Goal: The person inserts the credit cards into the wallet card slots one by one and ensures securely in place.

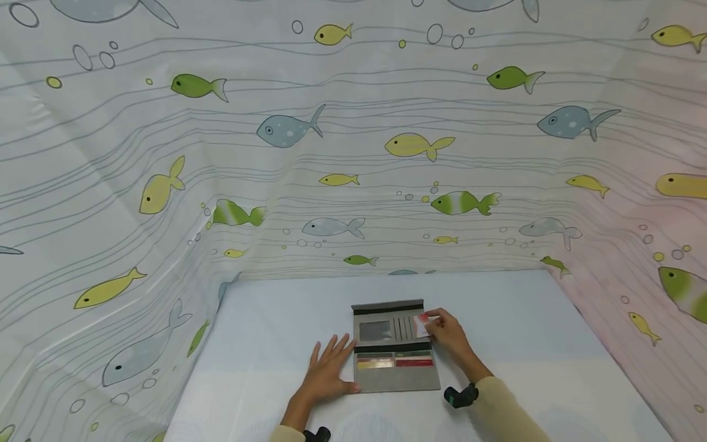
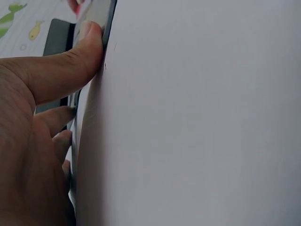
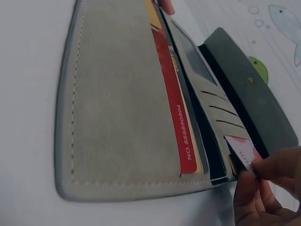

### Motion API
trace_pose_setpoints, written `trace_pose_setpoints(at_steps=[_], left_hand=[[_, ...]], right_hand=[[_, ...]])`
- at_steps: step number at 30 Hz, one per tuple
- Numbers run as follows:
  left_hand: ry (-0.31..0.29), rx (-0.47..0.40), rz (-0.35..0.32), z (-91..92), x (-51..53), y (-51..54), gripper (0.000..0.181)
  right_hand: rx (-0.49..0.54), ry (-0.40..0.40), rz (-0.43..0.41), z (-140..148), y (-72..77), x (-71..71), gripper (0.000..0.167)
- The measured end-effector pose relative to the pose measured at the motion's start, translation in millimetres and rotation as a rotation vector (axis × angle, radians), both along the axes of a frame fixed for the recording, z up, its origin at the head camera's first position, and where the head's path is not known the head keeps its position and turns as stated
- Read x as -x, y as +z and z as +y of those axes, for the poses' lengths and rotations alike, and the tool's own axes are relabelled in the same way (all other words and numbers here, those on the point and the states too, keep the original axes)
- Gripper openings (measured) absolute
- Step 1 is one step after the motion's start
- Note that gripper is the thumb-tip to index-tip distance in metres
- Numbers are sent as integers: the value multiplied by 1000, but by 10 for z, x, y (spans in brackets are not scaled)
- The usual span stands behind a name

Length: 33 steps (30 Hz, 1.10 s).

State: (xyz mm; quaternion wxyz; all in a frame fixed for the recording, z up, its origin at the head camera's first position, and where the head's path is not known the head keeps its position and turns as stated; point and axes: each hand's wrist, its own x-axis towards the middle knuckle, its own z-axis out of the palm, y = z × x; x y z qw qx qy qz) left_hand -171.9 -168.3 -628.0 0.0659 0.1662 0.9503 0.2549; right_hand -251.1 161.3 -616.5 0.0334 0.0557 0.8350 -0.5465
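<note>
A grey wallet (image 1: pixel 394 380) lies unfolded on the white table, with cards in its slots. My right hand (image 1: pixel 448 334) pinches a pink-and-white card (image 3: pixel 241 147) at the right end of the wallet's upper panel. That card sits partly in a slot, its outer edge between thumb and fingers. At the wallet's left side, my left hand (image 1: pixel 327 376) spreads its fingers, the thumb resting on the lower left corner. A red card (image 3: pixel 174 103) with printed numbers and a yellow card (image 1: pixel 367 363) show along the lower panel's pocket.
The white table (image 1: pixel 265 319) spreads around the wallet. Fish-patterned sheeting (image 1: pixel 353 123) stands behind it and on both sides. A clear window (image 1: pixel 374 331) and several slits mark the wallet's upper panel; a flap with a snap (image 3: pixel 250 80) stands along its far edge.
</note>
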Motion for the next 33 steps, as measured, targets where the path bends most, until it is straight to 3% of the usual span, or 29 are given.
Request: trace_pose_setpoints(at_steps=[9,25,33], left_hand=[[16,-17,-7,12,-21,18,105],[-4,-26,29,19,-15,16,105],[4,-19,11,15,-14,-9,105]], right_hand=[[23,-31,-10,-90,1,-23,24],[-25,-68,-43,-182,-20,-21,17],[-77,-69,-53,-229,-26,-34,16]])
